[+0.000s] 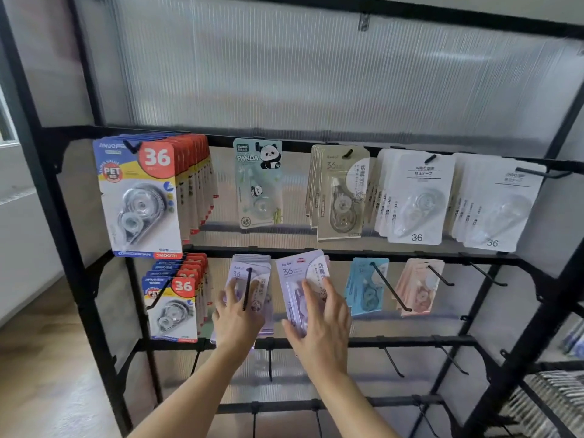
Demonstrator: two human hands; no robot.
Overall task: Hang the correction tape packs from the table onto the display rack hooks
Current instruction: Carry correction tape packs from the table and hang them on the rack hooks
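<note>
A black display rack holds correction tape packs on hooks. My right hand grips a lilac pack in front of the lower row, tilted, just right of a black hook. My left hand rests with spread fingers on the lilac packs hanging on that hook, its fingers either side of the hook's shaft. The table is out of view.
The upper row carries blue-red packs, a panda pack, beige packs and white packs. The lower row has blue-red, blue and pink packs. Bare hooks stick out at right and along the bar below.
</note>
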